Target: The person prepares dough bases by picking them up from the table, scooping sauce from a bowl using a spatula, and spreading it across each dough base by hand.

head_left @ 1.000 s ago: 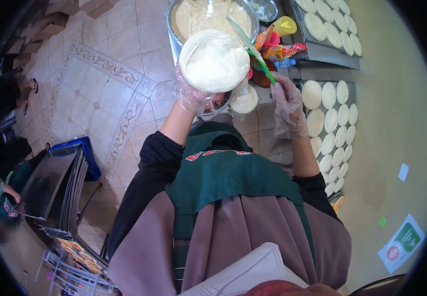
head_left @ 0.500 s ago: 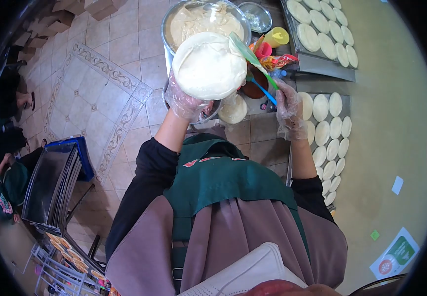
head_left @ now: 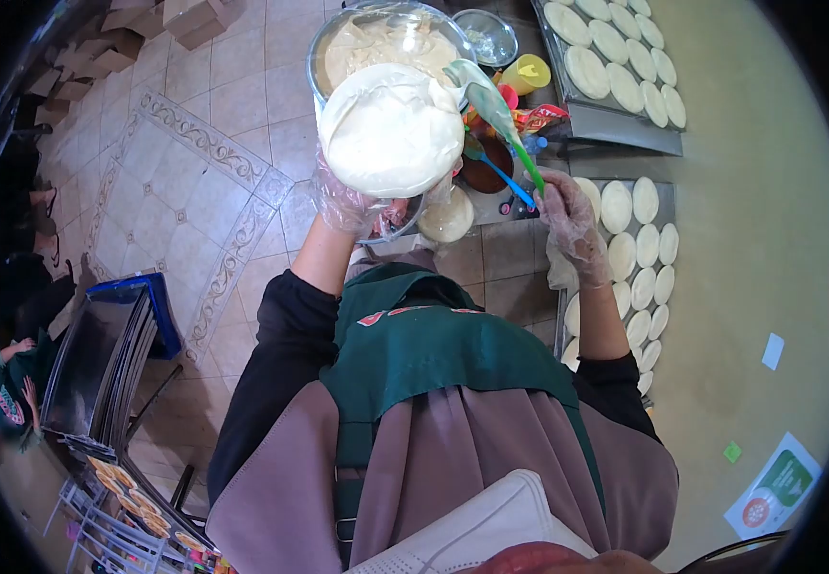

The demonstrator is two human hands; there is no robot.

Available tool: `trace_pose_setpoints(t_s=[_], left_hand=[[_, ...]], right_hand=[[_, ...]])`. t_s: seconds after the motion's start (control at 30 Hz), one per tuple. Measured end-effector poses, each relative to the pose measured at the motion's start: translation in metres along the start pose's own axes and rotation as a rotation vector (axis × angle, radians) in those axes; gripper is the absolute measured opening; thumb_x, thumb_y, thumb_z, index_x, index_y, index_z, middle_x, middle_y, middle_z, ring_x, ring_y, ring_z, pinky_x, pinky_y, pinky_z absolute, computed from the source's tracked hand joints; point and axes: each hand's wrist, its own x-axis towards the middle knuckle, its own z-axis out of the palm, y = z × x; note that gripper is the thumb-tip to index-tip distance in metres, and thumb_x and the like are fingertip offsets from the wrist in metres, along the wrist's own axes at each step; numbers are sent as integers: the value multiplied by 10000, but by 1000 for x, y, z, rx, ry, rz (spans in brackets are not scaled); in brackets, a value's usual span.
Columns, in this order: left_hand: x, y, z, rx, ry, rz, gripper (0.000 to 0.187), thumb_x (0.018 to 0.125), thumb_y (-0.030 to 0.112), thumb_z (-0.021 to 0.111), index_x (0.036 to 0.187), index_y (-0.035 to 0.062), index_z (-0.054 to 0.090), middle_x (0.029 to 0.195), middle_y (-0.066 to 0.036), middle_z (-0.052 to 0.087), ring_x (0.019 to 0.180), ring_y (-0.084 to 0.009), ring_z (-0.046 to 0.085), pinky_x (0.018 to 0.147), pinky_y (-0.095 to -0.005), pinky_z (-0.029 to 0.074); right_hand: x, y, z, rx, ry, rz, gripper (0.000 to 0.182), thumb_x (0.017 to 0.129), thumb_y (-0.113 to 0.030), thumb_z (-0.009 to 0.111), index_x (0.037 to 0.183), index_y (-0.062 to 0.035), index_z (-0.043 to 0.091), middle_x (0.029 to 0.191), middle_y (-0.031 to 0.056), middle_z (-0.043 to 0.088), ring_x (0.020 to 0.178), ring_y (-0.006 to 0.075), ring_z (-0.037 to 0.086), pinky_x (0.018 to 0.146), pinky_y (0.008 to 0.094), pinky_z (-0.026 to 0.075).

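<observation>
In my left hand (head_left: 345,203), gloved in clear plastic, rests a round dough base (head_left: 390,129) with thick white cream on top. The palm is under it, and most of the fingers are hidden. My gloved right hand (head_left: 572,225) is closed around the green handle of a spatula (head_left: 500,113). Its cream-smeared blade is at the upper right rim of the round. Just behind the round stands a large metal bowl (head_left: 317,77) with pale cream (head_left: 376,43) in it. Below my right hand's spatula, a blue-handled utensil (head_left: 510,182) leans in a bowl of reddish-brown sauce (head_left: 486,174).
Trays (head_left: 615,129) of pale dough rounds (head_left: 615,206) line the right side. A yellow cup (head_left: 526,74), a glass bowl (head_left: 486,38) and a pale round container (head_left: 448,215) stand close by. At left are a rack of dark trays (head_left: 99,359) and a person (head_left: 17,383).
The spatula's blade has turned, showing more of its cream-coated face, and my right hand has shifted slightly down. The cream-topped round has moved a little left; its cream looks thicker.
</observation>
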Motion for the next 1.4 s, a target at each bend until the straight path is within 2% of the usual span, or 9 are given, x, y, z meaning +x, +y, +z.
trace_pose_setpoints(t_s=[0.07,0.17,0.27,0.4,0.57,0.8,1.07,1.27,1.4], left_hand=[[1,3,0,-749,-10,-198,539,970,381,400,1385,38,388,1361,-196,489,1207,-340,531,976,-487,491],[3,-9,-11,-150,-3,-19,539,971,365,427,1399,43,365,1371,-184,485,1213,-325,529,974,-467,499],[2,-9,-27,-352,-42,-138,614,925,302,580,1427,57,327,1427,-130,443,1285,-252,469,1061,-398,420],[2,1,-53,-564,-115,-197,561,964,317,494,1430,53,325,1427,-143,442,1273,-260,482,1048,-404,438],[-11,33,-49,12,-201,44,617,915,196,596,1442,55,307,1411,-157,456,1251,-271,506,1025,-410,466],[-11,27,-59,65,-237,16,653,891,169,633,1445,62,303,1428,-151,438,1260,-266,498,1035,-414,457],[-6,34,-44,-687,-177,-292,517,939,188,550,1406,51,376,1391,-165,481,1236,-278,524,1007,-424,480],[-6,26,-51,-126,-241,-82,550,978,295,468,1444,50,309,1444,-174,413,1289,-298,468,1040,-451,445],[6,20,-51,-283,-191,-225,560,973,291,480,1446,49,306,1447,-176,408,1294,-307,461,1044,-454,440]], right_hand=[[-1,-3,9,33,-18,-9,241,973,-94,494,1190,-18,564,740,-44,473,655,39,428,604,192,393],[-5,1,21,87,-25,-51,242,969,-86,499,1192,-15,560,749,-41,483,659,41,428,596,197,387],[-5,14,23,-61,-16,-146,243,949,-36,501,1183,-14,566,754,-9,533,639,54,444,570,219,396],[-11,12,27,-129,-47,-166,229,940,-23,506,1157,-10,580,746,-3,538,636,57,446,566,218,393],[-11,-21,30,-169,-166,-261,219,941,-30,510,1139,-10,601,757,-3,543,658,61,444,593,229,408],[27,-72,11,-339,-253,-340,214,962,-71,495,1137,-14,605,776,19,563,669,76,479,629,233,443],[70,-86,-6,-661,-296,-498,196,936,-58,524,1101,5,612,945,157,681,851,265,682,763,332,529],[81,-63,-8,-660,-318,-580,185,931,-58,538,1081,6,625,980,173,679,858,279,679,777,336,527],[83,-39,-15,-632,-334,-623,185,927,-62,551,1079,14,624,1004,181,676,889,283,675,798,338,522]])
